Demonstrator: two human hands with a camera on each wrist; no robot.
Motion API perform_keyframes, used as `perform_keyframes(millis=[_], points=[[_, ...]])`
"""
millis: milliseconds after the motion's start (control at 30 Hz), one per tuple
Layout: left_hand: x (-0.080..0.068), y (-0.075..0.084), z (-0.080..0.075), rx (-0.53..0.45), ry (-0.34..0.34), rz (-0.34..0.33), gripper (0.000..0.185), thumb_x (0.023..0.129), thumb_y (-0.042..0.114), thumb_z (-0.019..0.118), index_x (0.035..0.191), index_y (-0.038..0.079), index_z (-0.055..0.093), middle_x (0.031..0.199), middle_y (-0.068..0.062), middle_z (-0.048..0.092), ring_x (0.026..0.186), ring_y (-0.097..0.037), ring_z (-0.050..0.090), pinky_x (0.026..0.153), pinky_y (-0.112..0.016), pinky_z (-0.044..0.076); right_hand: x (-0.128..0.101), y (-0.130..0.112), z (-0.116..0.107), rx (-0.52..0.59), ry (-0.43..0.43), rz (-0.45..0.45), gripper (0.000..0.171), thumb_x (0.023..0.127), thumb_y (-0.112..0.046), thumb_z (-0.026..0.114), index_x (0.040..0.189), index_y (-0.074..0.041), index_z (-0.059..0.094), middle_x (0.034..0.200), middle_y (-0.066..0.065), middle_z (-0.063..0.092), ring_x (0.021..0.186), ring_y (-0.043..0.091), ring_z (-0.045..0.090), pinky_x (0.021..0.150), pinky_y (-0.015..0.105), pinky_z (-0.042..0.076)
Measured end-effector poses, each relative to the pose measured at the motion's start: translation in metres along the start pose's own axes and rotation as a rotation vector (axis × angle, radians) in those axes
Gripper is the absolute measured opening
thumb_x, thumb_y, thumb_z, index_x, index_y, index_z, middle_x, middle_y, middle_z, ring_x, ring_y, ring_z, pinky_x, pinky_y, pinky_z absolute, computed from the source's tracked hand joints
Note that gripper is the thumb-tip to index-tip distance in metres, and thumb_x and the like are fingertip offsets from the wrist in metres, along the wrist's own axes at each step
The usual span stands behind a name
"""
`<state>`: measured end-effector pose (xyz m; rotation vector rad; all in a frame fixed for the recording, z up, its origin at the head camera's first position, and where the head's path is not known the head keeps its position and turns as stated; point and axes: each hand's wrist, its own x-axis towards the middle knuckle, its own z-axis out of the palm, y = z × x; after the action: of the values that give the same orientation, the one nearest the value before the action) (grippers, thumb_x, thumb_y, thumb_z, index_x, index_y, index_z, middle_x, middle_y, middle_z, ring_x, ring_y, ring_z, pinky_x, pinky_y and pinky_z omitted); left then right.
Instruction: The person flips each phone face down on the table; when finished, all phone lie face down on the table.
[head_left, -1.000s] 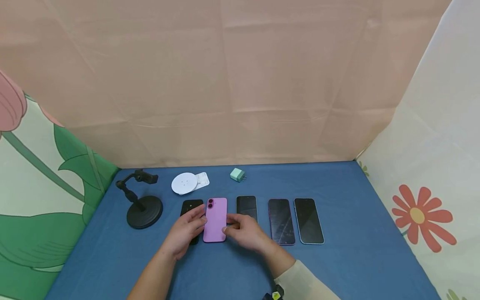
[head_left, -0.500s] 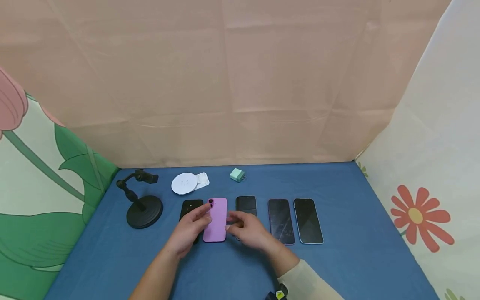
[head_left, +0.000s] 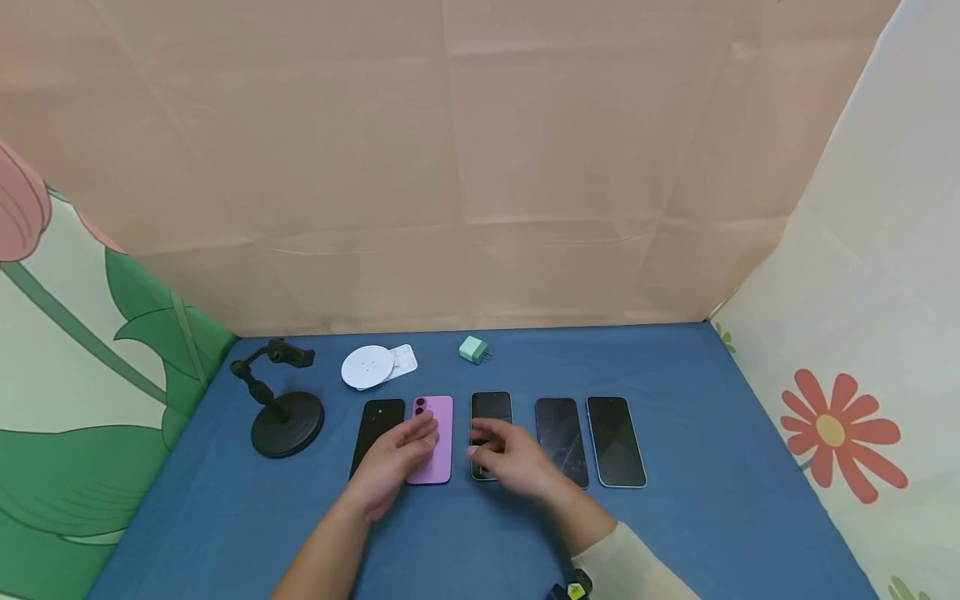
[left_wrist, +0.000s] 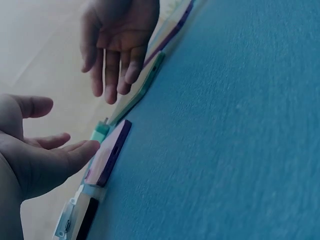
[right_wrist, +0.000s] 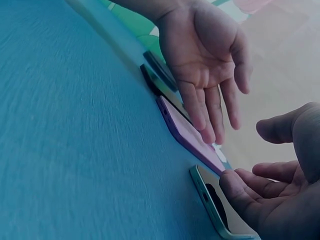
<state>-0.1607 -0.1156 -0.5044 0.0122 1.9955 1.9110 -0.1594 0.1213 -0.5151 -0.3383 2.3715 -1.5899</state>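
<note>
Lilac rectangular phone (head_left: 442,446) lies camera side up on our blue cloth surface (head_left: 465,546).
Our left hand (head_left: 393,462), grip spread, reaches over it; our right hand (head_left: 517,458), grip loosely parted, hangs over the dark-screened phone with pale-green edges (head_left: 491,406) just beside it.

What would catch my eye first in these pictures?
Probably the bright purple phone, second from the left in a row of five on the blue surface, partly covered by the left hand in the head view. The right hand hovers at the middle phone. Far right, a large red flower brightens the pale wall.
</note>
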Motion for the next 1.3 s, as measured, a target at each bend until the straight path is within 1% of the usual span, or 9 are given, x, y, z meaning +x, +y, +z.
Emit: perform_keyframes(millis=[100,267,467,700,833,967,1167,1300], points=[[0.000,-0.001,0.003,-0.013,-0.026,-0.003,0.059,0.105,0.017,0.059,0.159,0.002,0.038,0.160,-0.016,0.044,0.149,-0.033,0.040,0.120,-0.054,0.031,-0.003,0.001,-0.004,-0.027,0.015,0.003,0.052,0.101,-0.026,0.067,0.145,0.000,0.057,0.133,0.014,0.067,0.108,0.024,0.068,0.085,0.037,0.059],[0.002,-0.003,0.009,-0.006,-0.058,-0.002,0.060,0.106,0.018,0.059,0.159,0.002,0.038,0.160,-0.017,0.045,0.149,-0.034,0.040,0.119,-0.052,0.032,-0.008,0.003,-0.014,-0.073,0.049,0.013,0.051,0.100,-0.027,0.069,0.143,-0.001,0.059,0.129,0.012,0.069,0.101,0.022,0.065,0.080,0.034,0.056],[0.006,-0.007,0.015,0.002,-0.083,0.001,0.059,0.106,0.015,0.057,0.159,0.001,0.036,0.160,-0.020,0.044,0.146,-0.035,0.044,0.117,-0.050,0.034,-0.014,0.010,-0.026,-0.097,0.095,0.027,0.050,0.099,-0.027,0.071,0.141,-0.001,0.061,0.126,0.011,0.070,0.098,0.020,0.064,0.079,0.034,0.055],[0.011,-0.009,0.020,-0.008,-0.130,-0.002,0.061,0.106,0.016,0.057,0.159,-0.003,0.033,0.161,-0.023,0.039,0.146,-0.037,0.042,0.117,-0.051,0.032,-0.016,0.016,-0.030,-0.116,0.146,0.061,0.050,0.097,-0.026,0.072,0.140,-0.002,0.062,0.124,0.009,0.070,0.099,0.018,0.065,0.080,0.035,0.054],[0.011,-0.009,0.024,-0.005,-0.138,-0.007,0.060,0.107,0.016,0.056,0.159,-0.003,0.033,0.162,-0.024,0.037,0.147,-0.038,0.041,0.117,-0.052,0.032,-0.018,0.016,-0.031,-0.130,0.158,0.063,0.051,0.096,-0.025,0.073,0.140,-0.002,0.062,0.125,0.010,0.070,0.099,0.018,0.066,0.081,0.035,0.055],[0.012,-0.008,0.028,-0.001,-0.145,-0.015,0.060,0.107,0.017,0.055,0.159,-0.002,0.033,0.163,-0.023,0.037,0.148,-0.038,0.040,0.117,-0.053,0.034,-0.020,0.016,-0.032,-0.144,0.173,0.066,0.051,0.095,-0.023,0.074,0.139,-0.001,0.063,0.126,0.012,0.069,0.097,0.017,0.066,0.082,0.037,0.055],[0.014,-0.007,0.032,-0.059,-0.163,-0.034,0.061,0.107,0.019,0.056,0.160,-0.002,0.032,0.163,-0.023,0.035,0.148,-0.039,0.039,0.114,-0.052,0.038,-0.022,0.016,-0.034,-0.129,0.162,0.078,0.052,0.097,-0.025,0.073,0.140,0.000,0.061,0.129,0.013,0.069,0.098,0.017,0.067,0.084,0.040,0.056],[0.014,-0.006,0.034,-0.089,-0.158,-0.045,0.060,0.108,0.017,0.055,0.160,-0.002,0.032,0.164,-0.023,0.035,0.149,-0.040,0.038,0.113,-0.051,0.038,-0.023,0.018,-0.034,-0.123,0.157,0.082,0.052,0.097,-0.027,0.073,0.140,0.000,0.061,0.127,0.012,0.070,0.096,0.016,0.067,0.082,0.038,0.056]])
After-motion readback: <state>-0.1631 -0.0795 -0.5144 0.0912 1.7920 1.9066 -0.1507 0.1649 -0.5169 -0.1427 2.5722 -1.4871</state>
